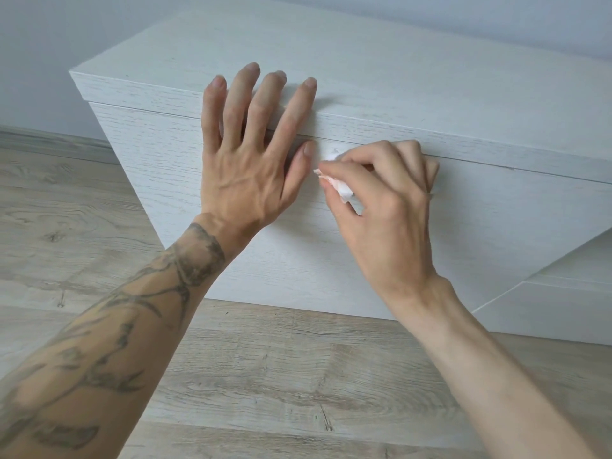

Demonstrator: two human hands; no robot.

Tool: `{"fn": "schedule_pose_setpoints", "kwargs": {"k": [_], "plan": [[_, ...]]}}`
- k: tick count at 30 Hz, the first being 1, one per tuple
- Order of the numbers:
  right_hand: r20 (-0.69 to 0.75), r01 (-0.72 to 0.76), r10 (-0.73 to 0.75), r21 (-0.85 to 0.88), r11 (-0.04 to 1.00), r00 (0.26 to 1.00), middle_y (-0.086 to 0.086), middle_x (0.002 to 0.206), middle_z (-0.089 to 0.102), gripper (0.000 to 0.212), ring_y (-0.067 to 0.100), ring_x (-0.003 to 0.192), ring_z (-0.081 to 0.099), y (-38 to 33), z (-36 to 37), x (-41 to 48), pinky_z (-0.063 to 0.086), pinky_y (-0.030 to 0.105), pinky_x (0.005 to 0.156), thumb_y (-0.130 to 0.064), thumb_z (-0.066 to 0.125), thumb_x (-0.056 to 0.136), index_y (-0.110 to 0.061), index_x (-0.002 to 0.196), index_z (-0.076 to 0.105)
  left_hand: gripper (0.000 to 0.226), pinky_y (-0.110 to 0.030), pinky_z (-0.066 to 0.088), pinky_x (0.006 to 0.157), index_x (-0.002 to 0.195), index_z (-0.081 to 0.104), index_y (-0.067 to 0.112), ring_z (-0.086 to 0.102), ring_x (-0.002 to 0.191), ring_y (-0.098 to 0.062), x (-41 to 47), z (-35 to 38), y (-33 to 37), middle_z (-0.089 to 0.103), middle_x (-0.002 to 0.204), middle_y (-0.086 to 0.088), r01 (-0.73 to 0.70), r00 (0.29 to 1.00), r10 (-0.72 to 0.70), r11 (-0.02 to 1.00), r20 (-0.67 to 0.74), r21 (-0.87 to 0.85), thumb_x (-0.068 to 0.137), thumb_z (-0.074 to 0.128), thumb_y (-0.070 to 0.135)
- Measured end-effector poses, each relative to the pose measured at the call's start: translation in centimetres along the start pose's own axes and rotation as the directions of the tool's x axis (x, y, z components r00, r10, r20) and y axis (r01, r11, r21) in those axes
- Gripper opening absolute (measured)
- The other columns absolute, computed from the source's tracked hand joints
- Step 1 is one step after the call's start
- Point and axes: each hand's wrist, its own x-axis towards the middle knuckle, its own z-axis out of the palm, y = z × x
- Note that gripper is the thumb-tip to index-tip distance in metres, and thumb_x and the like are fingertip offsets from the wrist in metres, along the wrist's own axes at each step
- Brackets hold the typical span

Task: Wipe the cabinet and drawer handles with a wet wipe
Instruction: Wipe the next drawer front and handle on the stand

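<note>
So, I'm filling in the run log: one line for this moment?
left hand: open, flat on cabinet | right hand: holds wipe at drawer front's top edge | handle: not visible

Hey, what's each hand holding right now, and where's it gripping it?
The right hand pinches a bunched white wet wipe between thumb and fingertips against the cabinet front. The left hand holds nothing; it lies flat and open over the cabinet's top edge.
</note>
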Motion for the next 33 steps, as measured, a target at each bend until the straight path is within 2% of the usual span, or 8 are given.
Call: {"fn": "schedule_pose_setpoints", "kwargs": {"k": [7, 11, 14, 18, 21, 25, 29, 33], "plan": [[-0.108, -0.021, 0.023, 0.024, 1.0, 0.994, 0.0, 0.095, 0.072, 0.009, 0.025, 0.087, 0.06, 0.7, -0.7, -2.1, 0.041, 0.042, 0.079, -0.009, 0.078, 0.098, -0.016, 0.099, 0.084, 0.052, -0.053, 0.018, 0.126, 0.158, 0.041, 0.018, 0.037, 0.145, -0.037, 0.0, -0.3, 0.0, 0.058, 0.148, -0.018, 0.001, 1.0, -0.001, 1.0, 0.026, 0.006, 0.112, 0.036, 0.041], [-0.091, -0.025, 0.031, 0.061, 0.998, 0.995, 0.003, 0.096, 0.073, 0.006, 0.029, 0.086, 0.063, 0.5, 0.0, -1.1, 0.044, 0.046, 0.077, -0.01, 0.079, 0.096, -0.014, 0.099, 0.084, 0.052, -0.053, 0.016, 0.126, 0.158, 0.04, 0.017, 0.035, 0.145, -0.036, 0.1, -0.3, 0.1, 0.058, 0.148, -0.019, -0.005, 1.0, 0.006, 1.0, 0.022, -0.005, 0.112, 0.035, 0.04], [-0.112, -0.02, 0.027, 0.058, 0.998, 0.993, 0.002, 0.095, 0.072, 0.006, 0.027, 0.085, 0.063, 1.3, -0.8, -2.1, 0.043, 0.043, 0.078, -0.01, 0.079, 0.097, -0.014, 0.099, 0.084, 0.052, -0.051, 0.011, 0.127, 0.158, 0.041, 0.017, 0.034, 0.145, -0.036, 0.1, -0.3, -0.1, 0.055, 0.149, -0.019, -0.003, 1.0, 0.003, 1.0, 0.024, -0.004, 0.112, 0.037, 0.04], [-0.127, -0.083, 0.09, 0.058, 0.995, 0.988, 0.005, 0.094, 0.074, 0.006, 0.032, 0.084, 0.066, 3.0, -2.5, -4.6, 0.047, 0.046, 0.083, -0.009, 0.078, 0.098, -0.011, 0.099, 0.084, 0.051, -0.049, 0.011, 0.127, 0.157, 0.043, 0.017, 0.034, 0.145, -0.036, 0.1, -0.4, 0.1, 0.056, 0.147, -0.019, 0.006, 1.0, -0.006, 1.0, 0.018, -0.014, 0.112, 0.038, 0.039], [-0.126, -0.046, 0.057, 0.091, 0.995, 0.99, 0.004, 0.095, 0.074, 0.005, 0.028, 0.084, 0.065, 2.6, -1.7, -4.1, 0.048, 0.048, 0.085, -0.01, 0.079, 0.098, -0.011, 0.099, 0.084, 0.052, -0.049, 0.009, 0.128, 0.157, 0.042, 0.016, 0.033, 0.145, -0.036, 0.2, -0.5, 0.1, 0.053, 0.149, -0.018, -0.008, 1.0, 0.009, 1.0, 0.02, -0.016, 0.112, 0.036, 0.04], [-0.135, 0.005, 0.005, 0.074, 0.997, 0.991, 0.003, 0.096, 0.073, 0.008, 0.023, 0.087, 0.06, 2.1, -1.1, -3.4, 0.04, 0.038, 0.083, -0.011, 0.075, 0.101, -0.012, 0.1, 0.083, 0.053, -0.049, 0.008, 0.127, 0.158, 0.04, 0.016, 0.032, 0.145, -0.037, 0.1, -0.5, -0.1, 0.052, 0.149, -0.02, -0.011, 0.999, 0.012, 1.0, 0.039, -0.02, 0.112, 0.035, 0.041], [-0.179, -0.101, 0.109, 0.054, 0.993, 0.978, 0.006, 0.097, 0.073, 0.008, 0.027, 0.082, 0.067, 4.5, -3.0, -5.2, 0.044, 0.04, 0.084, -0.01, 0.075, 0.101, -0.009, 0.1, 0.083, 0.053, -0.051, 0.01, 0.127, 0.158, 0.04, 0.016, 0.035, 0.145, -0.039, 0.0, -0.6, -0.1, 0.054, 0.148, -0.022, -0.01, 0.999, 0.011, 1.0, 0.035, -0.017, 0.112, 0.035, 0.04], [-0.219, -0.263, 0.279, 0.099, 0.96, 0.935, 0.002, 0.097, 0.069, 0.004, 0.009, 0.083, 0.062, 6.0, -4.8, -6.3, 0.05, 0.036, 0.083, -0.006, 0.075, 0.099, -0.006, 0.102, 0.078, 0.053, -0.05, 0.009, 0.128, 0.159, 0.039, 0.017, 0.034, 0.146, -0.038, 0.0, -0.5, 0.0, 0.053, 0.149, -0.021, -0.013, 1.0, 0.014, 1.0, 0.027, -0.018, 0.111, 0.036, 0.04]]}}
